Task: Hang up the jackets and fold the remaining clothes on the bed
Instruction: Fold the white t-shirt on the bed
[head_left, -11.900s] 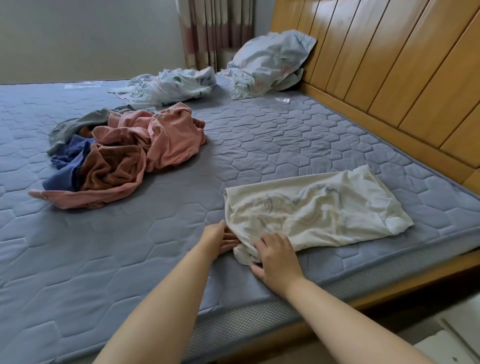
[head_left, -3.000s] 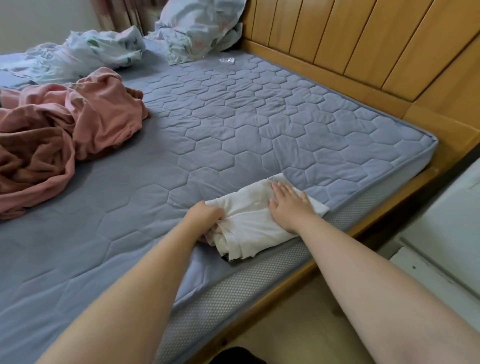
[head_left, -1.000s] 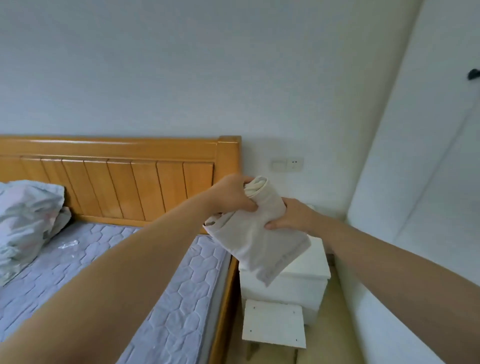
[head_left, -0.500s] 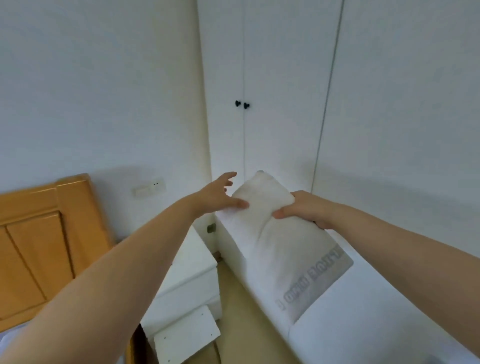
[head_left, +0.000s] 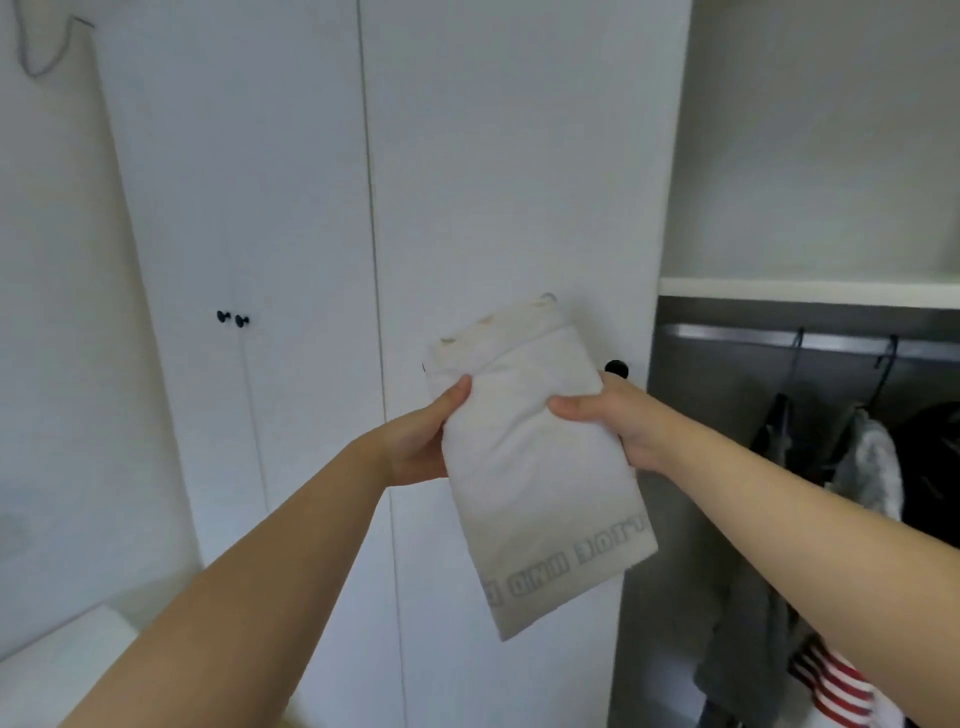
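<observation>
One folded white cloth (head_left: 524, 467), up in the air between both hands, right in front of a shut white wardrobe door (head_left: 509, 182). Pinched on its top half from two sides, most likely to keep the folds flat and stop them from dropping open. Bottom end hanging loose below the fingers (head_left: 457, 395), with grey letters across it.

On the left hand (head_left: 421, 441), thumb pressed on the front of the cloth, the other fingers behind it and hidden. Same on the right hand (head_left: 618, 421): thumb on the front, the rest tucked behind. Both arms stretched forward and a little up, almost straight, hands turned in toward each other.

Just behind the right fingers, a black knob (head_left: 616, 369) on the door. Off to the right of the fingers, the open part of the wardrobe: a white shelf (head_left: 805, 291) higher than the fingers, a silver rail (head_left: 737, 335) under it, dark and grey hanging clothes (head_left: 867, 467), and a red-and-white striped thing (head_left: 831, 680) far below. Well to the left of the fingers, two small black knobs (head_left: 232, 318).

Probably held up like this to go onto the shelf or somewhere inside. No bed in sight.
</observation>
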